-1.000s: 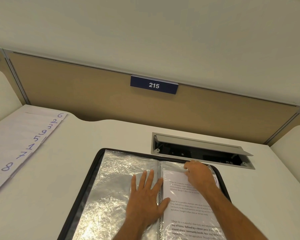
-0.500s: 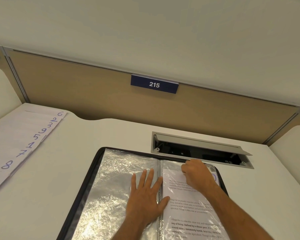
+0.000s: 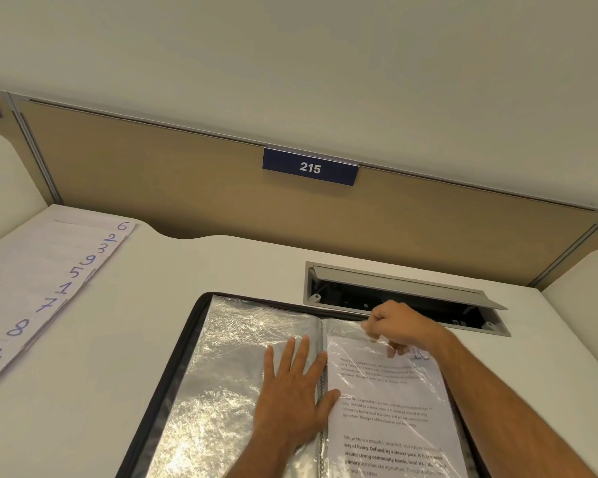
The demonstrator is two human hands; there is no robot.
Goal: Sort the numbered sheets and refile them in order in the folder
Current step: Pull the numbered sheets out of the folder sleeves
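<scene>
At the left edge of the frame, nine numbered sheets [image 3: 45, 288] lie fanned on the white surface [image 3: 145, 326], their handwritten blue numbers running 6, 2, 3, 9, 5, 1, 7, 8, 4 from top to bottom, well apart from the open folder [image 3: 194, 357] at lower centre. The left hand [image 3: 292, 391] lies flat, fingers straight and spread, pressing the crinkled clear sleeve [image 3: 235, 367] of the left page beside the spiral binding. To its right, the right hand [image 3: 399, 327] curls its grip round the top edge of the last printed sheet [image 3: 387, 408], marked with what looks like a 10 at its upper right corner, and the sheet appears to be on its way out of the right-hand pocket. The step in hand seems to be emptying the folder before sorting; the next move likely calls for a straight, steady pull toward the upper frame while the left hand keeps the folder pinned, then laying the sheet with the others. Compared with half a second ago, the right fist has closed tighter and drawn slightly up and left, and the plastic over the sheet's top shows more wrinkling. Behind it sits an open cable hatch [image 3: 404, 298], and a blue plate reading 215 [image 3: 310, 167] hangs above.
</scene>
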